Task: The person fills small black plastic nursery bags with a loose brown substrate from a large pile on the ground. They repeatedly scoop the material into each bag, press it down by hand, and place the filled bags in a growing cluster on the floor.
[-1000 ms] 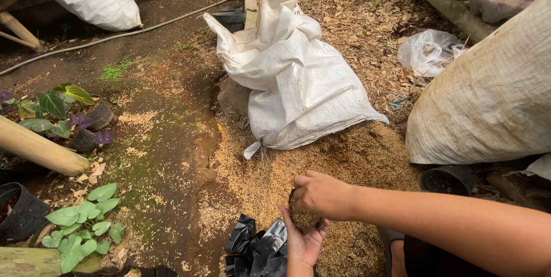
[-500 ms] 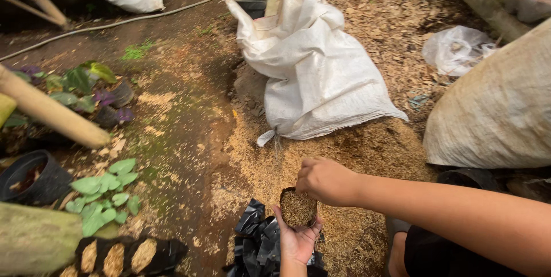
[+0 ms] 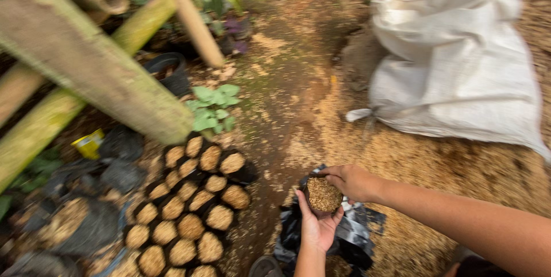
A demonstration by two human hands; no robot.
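I see my left hand [image 3: 317, 228] cupped under a small black plastic grow bag filled to the top with brown sawdust [image 3: 323, 194], and my right hand [image 3: 353, 180] pinches its rim from the side, so the bag sits between both hands just above a pile of empty black plastic bags [image 3: 350, 232]. I think the bag is light and soft with floppy thin walls, and the loose fill could spill if it tips, so holding it from below with a hand on the rim looks best. To the left stand rows of filled black bags [image 3: 192, 208] close under thick green bamboo poles [image 3: 97, 70], the big white woven sack [image 3: 459, 65] lies well apart at the right, and the sawdust-covered ground [image 3: 298, 110] between them gives open room.
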